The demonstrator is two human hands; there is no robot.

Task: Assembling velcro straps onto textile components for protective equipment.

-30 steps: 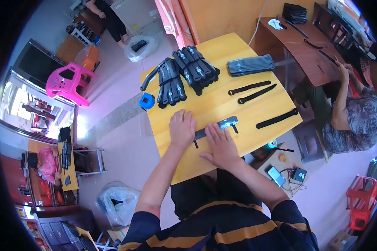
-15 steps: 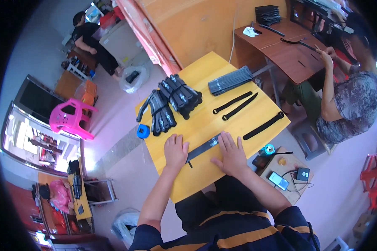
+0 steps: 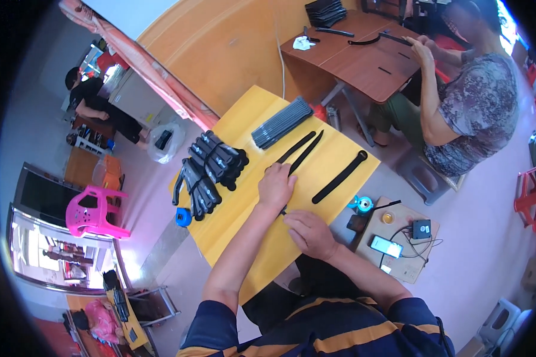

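Note:
My left hand (image 3: 276,185) lies over the near ends of two black straps (image 3: 308,153), fingers bent down and together; what they grip is hidden. Close to the table's near edge, my right hand (image 3: 311,234) has curled fingers at the small visible end of a dark strip (image 3: 283,210). Most of that strip is hidden by my hands and left forearm. To the right lies a single black strap (image 3: 339,177) with a rounded loop end. Tied bundles of black straps (image 3: 215,159) sit at the left, beside a blue tape measure (image 3: 183,217).
A pack of grey strips (image 3: 282,122) lies at the far side of the yellow table (image 3: 247,110). Right of it, a co-worker (image 3: 467,107) handles a strap at a brown table (image 3: 375,71). A low stand (image 3: 408,268) holds a phone and cables. A pink chair (image 3: 95,212) stands left.
My left hand has moved forward from the flat dark strip onto the two straps. My right hand has gone from lying flat to curled. The view has shifted.

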